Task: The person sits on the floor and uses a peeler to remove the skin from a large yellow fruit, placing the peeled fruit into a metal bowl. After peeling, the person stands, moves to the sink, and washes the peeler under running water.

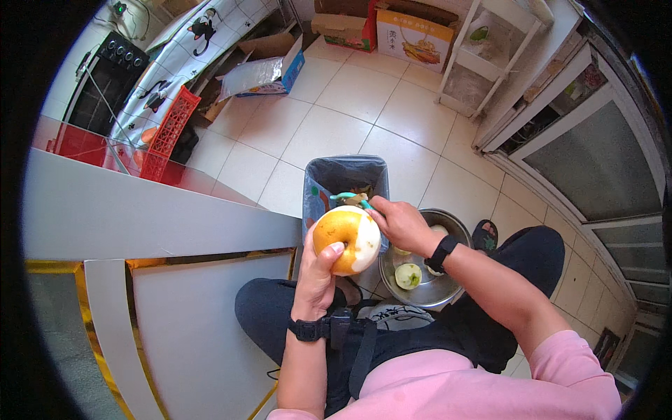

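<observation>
A large round yellow-brown fruit, likely an Asian pear (338, 231), is partly peeled, with pale flesh showing along its right side and upper rim. My left hand (320, 268) grips it from below and the left, thumb near the hollow at its middle. In my right hand (395, 221) is a turquoise-handled peeler (344, 196), just above the fruit, with a bit of peel by it. Behind the fruit stands a bin lined with a grey bag (320, 176), peelings inside. A steel basin (443, 294) at my right holds several peeled fruits, among them a pale green one (408, 276), partly hidden by my right forearm.
A grey-white cabinet or panel (210, 315) stands close on my left. Beyond the bin lie an opened blue-and-white box (268, 79) and a red plastic crate (170, 126). Cardboard boxes (415, 39) and a white shelf rack (488, 63) stand farther back. Glazed doors (598, 152) are at right.
</observation>
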`<state>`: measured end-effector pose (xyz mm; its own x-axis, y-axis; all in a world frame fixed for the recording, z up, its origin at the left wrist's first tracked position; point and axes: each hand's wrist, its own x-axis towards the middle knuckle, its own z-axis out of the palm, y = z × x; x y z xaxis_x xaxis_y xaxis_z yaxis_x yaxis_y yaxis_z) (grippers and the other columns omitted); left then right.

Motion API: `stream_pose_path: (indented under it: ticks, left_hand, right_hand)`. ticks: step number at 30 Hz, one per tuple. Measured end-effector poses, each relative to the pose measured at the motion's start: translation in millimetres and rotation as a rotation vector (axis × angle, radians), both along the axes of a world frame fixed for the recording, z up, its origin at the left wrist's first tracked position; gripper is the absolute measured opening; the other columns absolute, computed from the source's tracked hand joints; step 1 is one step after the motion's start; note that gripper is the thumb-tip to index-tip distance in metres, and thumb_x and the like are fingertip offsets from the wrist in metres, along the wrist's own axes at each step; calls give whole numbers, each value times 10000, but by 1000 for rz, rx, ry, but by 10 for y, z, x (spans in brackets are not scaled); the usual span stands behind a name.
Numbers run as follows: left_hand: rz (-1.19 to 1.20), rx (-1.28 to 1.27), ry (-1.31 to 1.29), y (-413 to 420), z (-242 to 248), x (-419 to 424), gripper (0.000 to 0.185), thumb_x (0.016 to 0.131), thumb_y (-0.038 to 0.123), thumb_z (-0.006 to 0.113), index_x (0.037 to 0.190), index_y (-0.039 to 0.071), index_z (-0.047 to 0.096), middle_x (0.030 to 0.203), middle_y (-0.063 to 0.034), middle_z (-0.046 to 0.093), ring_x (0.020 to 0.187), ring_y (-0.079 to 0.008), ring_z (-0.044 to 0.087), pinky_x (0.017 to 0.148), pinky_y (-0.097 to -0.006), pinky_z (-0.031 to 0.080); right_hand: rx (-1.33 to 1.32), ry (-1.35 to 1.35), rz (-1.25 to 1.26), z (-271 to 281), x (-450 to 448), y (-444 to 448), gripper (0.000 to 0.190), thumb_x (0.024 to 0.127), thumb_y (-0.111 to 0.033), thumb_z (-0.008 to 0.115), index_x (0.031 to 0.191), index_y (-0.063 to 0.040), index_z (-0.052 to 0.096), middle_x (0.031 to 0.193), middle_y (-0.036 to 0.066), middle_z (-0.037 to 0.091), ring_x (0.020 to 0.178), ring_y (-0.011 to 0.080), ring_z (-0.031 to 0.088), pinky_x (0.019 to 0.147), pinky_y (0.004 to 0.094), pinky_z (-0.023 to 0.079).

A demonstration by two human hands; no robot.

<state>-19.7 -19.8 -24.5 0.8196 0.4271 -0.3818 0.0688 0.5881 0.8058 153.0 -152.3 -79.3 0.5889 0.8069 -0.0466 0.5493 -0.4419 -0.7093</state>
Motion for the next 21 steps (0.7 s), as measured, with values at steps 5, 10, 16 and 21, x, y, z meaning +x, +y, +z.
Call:
stream_pose_path:
  ticks: [5, 10, 16, 21]
  left_hand:
    - [71, 19, 33, 63, -107, 30, 645, 924, 195, 752, 1461, 29, 437, 1335, -109, 590, 1233, -220, 611, 1084, -391, 493]
    - [79, -163, 20, 62, -138, -2, 600, 941, 200, 731, 1455, 51, 460, 1328, -91, 610, 1236, -222, 619, 1080, -417, 502]
    - [132, -346, -18, 48, -71, 37, 546, 982, 357, 664, 1443, 100, 525, 1341, -73, 644, 1252, -212, 620, 1064, -434, 506]
    - [160, -260, 24, 82, -241, 14, 616, 980, 479, 613, 1461, 107, 513, 1383, -96, 636, 1264, -254, 623, 1075, -454, 504]
  right_hand:
    - [-90, -244, -19, -163, 29, -86, 245, 1056, -302, 543, 1055, -57, 528, 879, 187, 671, 802, 428, 670, 680, 540, 527]
    - [-131, -161, -58, 31, -10, -9, 242, 1050, -292, 559, 1069, -50, 556, 883, 189, 682, 826, 429, 677, 710, 532, 533]
    - [315, 308, -213, 356, -19, -55, 352, 1070, -360, 557, 1082, -25, 664, 882, 225, 696, 857, 434, 681, 750, 464, 530]
    - [333, 250, 16, 623, -106, -158, 329, 1069, -362, 557, 1061, -48, 656, 847, 223, 671, 792, 444, 659, 685, 471, 522]
